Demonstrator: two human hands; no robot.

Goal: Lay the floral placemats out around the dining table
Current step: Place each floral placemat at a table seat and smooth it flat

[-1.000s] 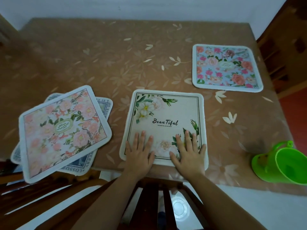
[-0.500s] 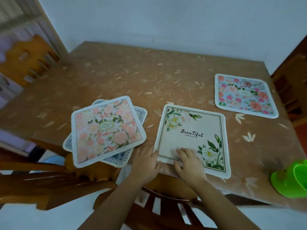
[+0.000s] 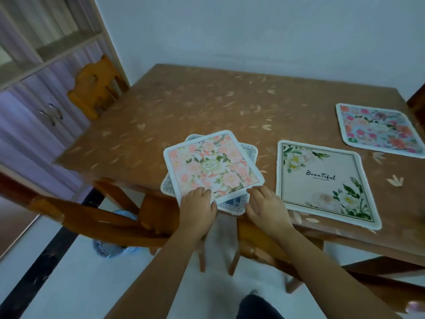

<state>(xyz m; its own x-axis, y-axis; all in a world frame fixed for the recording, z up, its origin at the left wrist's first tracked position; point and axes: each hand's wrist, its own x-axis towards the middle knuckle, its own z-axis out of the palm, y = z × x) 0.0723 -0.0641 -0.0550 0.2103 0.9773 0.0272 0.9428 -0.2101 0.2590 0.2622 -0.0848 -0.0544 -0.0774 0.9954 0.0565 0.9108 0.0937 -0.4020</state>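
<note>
Now both hands at stack on near edge of table (image 3: pixel 184 104). Pink mat (image 3: pixel 213 166) lies askew on blue mat (image 3: pixel 232 203); both overhang edge slightly. Left hand (image 3: pixel 197 209): bent fingers rest on pink mat's near edge; pinching or not, cannot tell. Right hand (image 3: pixel 266 209): relaxed fingers touch its right corner. Cream mat (image 3: pixel 322 180) just right, by front edge; far mat (image 3: pixel 379 130) at right side. Bare tabletop behind and left. Chair (image 3: pixel 92 217) below stack. Half second ago both hands lay on cream mat; now off it.
</note>
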